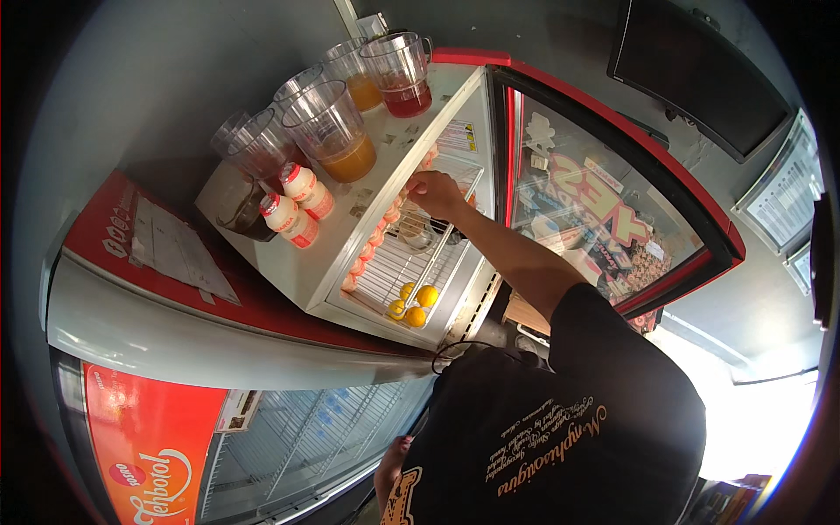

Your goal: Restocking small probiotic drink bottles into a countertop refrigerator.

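My right hand (pixel 434 194) reaches into the open top shelf of a display fridge, its fingers curled beside a row of small bottles with red-pink caps (pixel 369 249). Whether it grips one is hidden. My left hand (pixel 392 459) hangs low by my black shirt, partly hidden; its hold cannot be made out. Yellow round fruits, like lemons (pixel 428 296), lie on the wire shelf (pixel 394 266) near its front. A clear container (pixel 415 236) stands behind them. On the fridge top are two small Yarga bottles (pixel 307 190) and a clear pitcher of orange-brown liquid (pixel 348 157).
More pitchers, one with red liquid (pixel 407 98), and a dark bowl-like container (pixel 246 213) crowd the fridge top. The glass door (pixel 590 197) swings out at right. A second fridge (pixel 308 426) stands at lower left. A black screen (pixel 695 72) hangs at upper right.
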Tool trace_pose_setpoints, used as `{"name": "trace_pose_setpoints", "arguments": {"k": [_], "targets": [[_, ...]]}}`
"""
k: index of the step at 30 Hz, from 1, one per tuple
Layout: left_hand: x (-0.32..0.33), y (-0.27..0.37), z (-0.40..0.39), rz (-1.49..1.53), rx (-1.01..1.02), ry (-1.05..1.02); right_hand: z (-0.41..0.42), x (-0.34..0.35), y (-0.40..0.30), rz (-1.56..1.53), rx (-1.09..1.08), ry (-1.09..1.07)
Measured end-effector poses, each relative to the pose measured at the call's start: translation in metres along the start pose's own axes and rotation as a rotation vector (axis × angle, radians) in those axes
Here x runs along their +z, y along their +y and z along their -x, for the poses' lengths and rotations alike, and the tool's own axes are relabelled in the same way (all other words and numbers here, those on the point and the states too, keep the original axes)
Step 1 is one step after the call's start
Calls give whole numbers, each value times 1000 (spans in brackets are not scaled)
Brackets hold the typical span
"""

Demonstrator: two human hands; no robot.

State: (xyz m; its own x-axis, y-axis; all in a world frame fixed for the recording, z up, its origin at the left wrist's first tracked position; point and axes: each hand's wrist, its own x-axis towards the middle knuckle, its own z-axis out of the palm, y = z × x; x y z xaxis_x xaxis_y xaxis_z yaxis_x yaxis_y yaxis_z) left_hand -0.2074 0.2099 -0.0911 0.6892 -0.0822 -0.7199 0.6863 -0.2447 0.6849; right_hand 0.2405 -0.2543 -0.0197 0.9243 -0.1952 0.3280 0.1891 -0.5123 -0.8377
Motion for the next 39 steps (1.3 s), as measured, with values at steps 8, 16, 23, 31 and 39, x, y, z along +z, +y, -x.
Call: {"name": "trace_pose_setpoints", "arguments": {"k": [8, 16, 23, 31, 39], "targets": [[-13, 109, 53, -62, 415, -258, 175, -53, -60, -446, 56, -266], [123, 246, -6, -242, 837, -81, 239, -85, -141, -708, 51, -917], [173, 288, -42, 279, 702, -244, 220, -95, -95, -764, 185, -486], [174, 281, -78, 344, 562, -47, 76, -70, -48, -532, -7, -10], [171, 293, -120, 530, 878, 3, 6, -12, -35, -49, -124, 21]]}}
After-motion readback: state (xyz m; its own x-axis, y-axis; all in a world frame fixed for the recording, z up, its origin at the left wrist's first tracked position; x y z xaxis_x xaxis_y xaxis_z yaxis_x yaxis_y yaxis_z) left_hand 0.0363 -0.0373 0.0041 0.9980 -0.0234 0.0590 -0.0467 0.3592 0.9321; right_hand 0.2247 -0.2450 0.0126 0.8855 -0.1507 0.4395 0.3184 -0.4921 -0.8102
